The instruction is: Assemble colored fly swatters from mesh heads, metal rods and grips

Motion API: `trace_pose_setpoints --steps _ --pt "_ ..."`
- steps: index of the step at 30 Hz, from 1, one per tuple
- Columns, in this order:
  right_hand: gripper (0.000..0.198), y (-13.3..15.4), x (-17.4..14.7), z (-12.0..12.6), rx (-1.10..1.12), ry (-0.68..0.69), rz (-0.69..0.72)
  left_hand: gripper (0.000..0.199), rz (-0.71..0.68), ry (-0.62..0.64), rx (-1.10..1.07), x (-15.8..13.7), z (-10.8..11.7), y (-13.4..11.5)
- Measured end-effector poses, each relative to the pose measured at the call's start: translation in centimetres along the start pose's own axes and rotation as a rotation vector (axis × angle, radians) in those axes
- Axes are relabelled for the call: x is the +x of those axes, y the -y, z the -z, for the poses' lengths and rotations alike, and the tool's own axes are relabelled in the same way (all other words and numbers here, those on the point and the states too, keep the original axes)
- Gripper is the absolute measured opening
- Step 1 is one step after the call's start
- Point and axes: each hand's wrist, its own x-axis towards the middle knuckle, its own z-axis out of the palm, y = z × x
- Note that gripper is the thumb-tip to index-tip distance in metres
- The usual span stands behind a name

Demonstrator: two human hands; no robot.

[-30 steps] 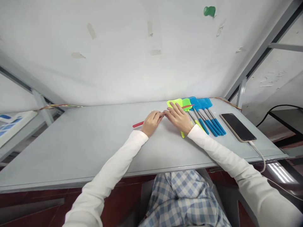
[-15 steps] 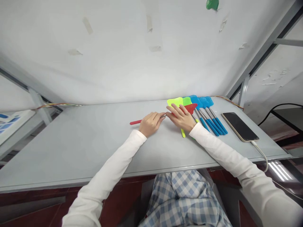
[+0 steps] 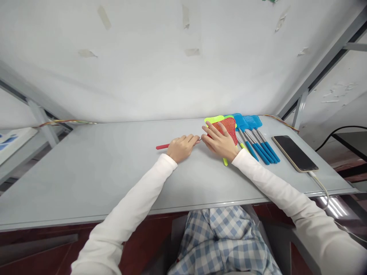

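Grey counter (image 3: 86, 168), near far-right corner: phone (image 3: 294, 153), row of blue swatters (image 3: 255, 133), yellow-green ones beneath. Red fly swatter (image 3: 228, 128) lies by the far edge. Left hand (image 3: 180, 147) closed on its handle; right hand (image 3: 219, 141) fingers loosely pinching the neck. Likely light, flexible; best held at handle.

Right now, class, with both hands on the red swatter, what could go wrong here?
1. The red swatter head lies over the row of swatters; pulling it could drag them out of line.
2. The left hand and right hand meet at the thin metal shaft, which might pinch fingers as it slides.
3. The phone lies near the table edge, cable hanging off; a stray sleeve could snag it.
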Motion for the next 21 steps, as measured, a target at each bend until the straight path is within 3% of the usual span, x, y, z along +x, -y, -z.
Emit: trace_pose_setpoints --steps 10,17,21 --pt "0.022 -2.8 -0.1 0.3 -0.210 -0.043 0.027 0.046 -0.026 -0.043 0.051 0.1 -0.2 2.2" --pt "0.023 -7.3 -1.6 0.6 -0.258 -0.023 -0.106 0.048 0.049 -0.019 0.112 -0.8 0.7 6.7" --pt "0.025 -7.7 -1.9 -0.2 -0.238 -0.027 -0.129 0.046 0.064 -0.048 0.099 -1.2 0.5 7.6"
